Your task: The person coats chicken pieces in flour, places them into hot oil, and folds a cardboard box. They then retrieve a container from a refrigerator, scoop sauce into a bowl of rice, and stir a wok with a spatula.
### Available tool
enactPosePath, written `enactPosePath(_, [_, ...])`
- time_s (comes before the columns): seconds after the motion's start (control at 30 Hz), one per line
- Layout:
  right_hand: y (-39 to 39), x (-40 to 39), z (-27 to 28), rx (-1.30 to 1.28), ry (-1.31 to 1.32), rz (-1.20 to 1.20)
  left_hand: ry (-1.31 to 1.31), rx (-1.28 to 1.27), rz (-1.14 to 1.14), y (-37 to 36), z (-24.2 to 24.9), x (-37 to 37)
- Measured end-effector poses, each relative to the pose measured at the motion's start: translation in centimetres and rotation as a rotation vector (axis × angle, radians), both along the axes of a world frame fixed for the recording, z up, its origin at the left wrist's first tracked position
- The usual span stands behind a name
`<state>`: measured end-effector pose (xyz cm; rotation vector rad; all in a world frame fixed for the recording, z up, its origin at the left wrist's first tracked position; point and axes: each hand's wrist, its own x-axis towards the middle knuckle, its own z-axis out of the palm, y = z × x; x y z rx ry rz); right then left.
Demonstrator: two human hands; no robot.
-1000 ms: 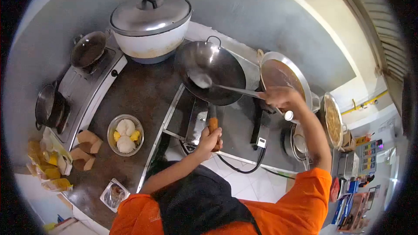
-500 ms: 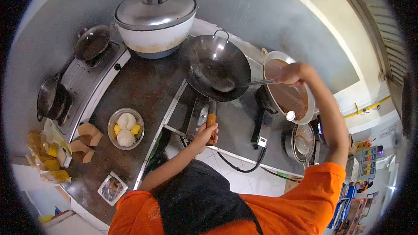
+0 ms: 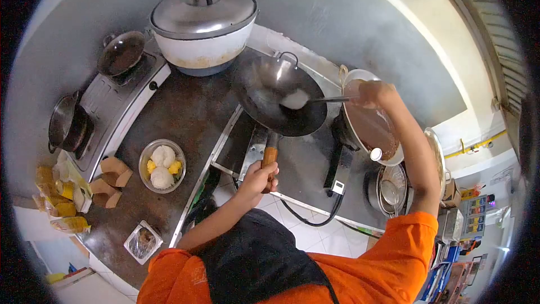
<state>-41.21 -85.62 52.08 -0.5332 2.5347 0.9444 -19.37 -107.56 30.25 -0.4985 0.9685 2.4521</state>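
My left hand [image 3: 257, 183] is closed around the wooden handle of a dark wok [image 3: 264, 98]. The wok is tilted, and its inside looks dark, with nothing I can make out in it. My right hand [image 3: 374, 94] is wrapped round the handle of a metal ladle [image 3: 295, 99], whose rounded, shiny end is inside the wok. Under my right hand and forearm stands a wide pot with brown sauce [image 3: 368, 124], partly hidden by them.
A lidded pot [image 3: 205, 42] stands behind, left of the wok. On the left are a two-burner stove [image 3: 115, 107] with small pans, a bowl of rice balls and yellow pieces [image 3: 162, 166], brown cardboard [image 3: 109, 183] and a wrapped tray [image 3: 143, 242]. Strainers [image 3: 392, 186] sit at right.
The ladle's end has turned and moved up inside the wok, showing its pale, shiny face. The wok has tilted slightly. Both hands keep their grips.
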Motion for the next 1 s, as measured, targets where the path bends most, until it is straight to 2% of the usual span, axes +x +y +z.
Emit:
enactPosePath(0.03, [-0.5,0.7,0.4,-0.042,0.051,-0.086,-0.002,0.000,-0.005,0.1,0.5,0.1])
enactPosePath(0.1, [2.3,-3.2,-5.1,-0.130,0.081,-0.070,0.007,0.047,0.023,0.6,1.1,0.3])
enactPosePath(0.13, [1.1,-2.7,-5.4,-0.219,0.113,-0.047,0.005,0.046,0.018,0.7,1.0,0.3])
enactPosePath(0.2, [0.2,-2.3,-4.5,-0.204,0.011,-0.044,-0.006,0.061,0.024,1.1,0.8,0.2])
enactPosePath(0.27, [-0.2,-3.2,-3.8,-0.080,-0.282,-0.348,0.011,0.012,0.004,1.3,1.3,0.2])
enactPosePath(0.4, [-1.2,0.3,3.5,-0.052,-0.246,-0.324,0.116,-0.123,-0.033,2.1,-1.3,0.2])
enactPosePath(0.47, [-0.5,0.4,5.5,0.048,-0.156,-0.404,0.152,-0.173,-0.010,2.5,-4.1,0.0])
enactPosePath(0.57, [-1.5,0.6,7.1,0.153,-0.217,-0.389,0.215,-0.297,-0.026,2.4,-8.0,-1.0])
enactPosePath(0.6, [-1.6,0.6,6.7,0.154,-0.215,-0.390,0.248,-0.375,-0.063,2.1,-8.6,-1.2])
enactPosePath(0.67, [-1.8,0.6,4.5,-0.031,-0.213,-0.416,0.292,-0.403,-0.034,1.6,-8.8,-1.5])
enactPosePath(0.7, [-2.5,0.4,3.4,-0.049,-0.323,-0.428,0.306,-0.509,-0.052,1.4,-9.8,-1.8])
enactPosePath(0.73, [-1.1,-0.6,0.7,-0.152,-0.312,-0.423,0.319,-0.614,-0.069,1.2,-11.0,-2.3])
enactPosePath(0.77, [0.4,-1.5,-2.0,-0.255,-0.300,-0.414,0.319,-0.612,-0.063,1.1,-12.7,-2.8])
enactPosePath(0.8, [0.3,-1.2,-3.4,-0.252,-0.300,-0.410,0.366,-0.701,-0.049,1.2,-14.8,-3.2])
enactPosePath(0.87, [-0.4,-0.1,-5.2,-0.473,-0.190,-0.430,0.410,-0.790,-0.034,1.2,-15.8,-3.4])
enactPosePath(0.9, [-0.7,-0.2,-4.9,-0.473,-0.190,-0.428,0.496,-0.929,0.039,1.2,-15.6,-3.6])
enactPosePath(0.93, [-0.9,-0.1,-4.3,-0.308,-0.164,-0.347,0.581,-1.068,0.113,1.2,-15.4,-3.8])
enactPosePath(0.97, [-1.2,0.0,-3.6,-0.144,-0.140,-0.265,0.580,-1.071,0.114,1.2,-15.2,-4.0])
enactPosePath(1.0, [-1.0,-0.2,-2.6,-0.148,-0.143,-0.263,0.539,-1.115,0.069,1.2,-14.4,-4.1])
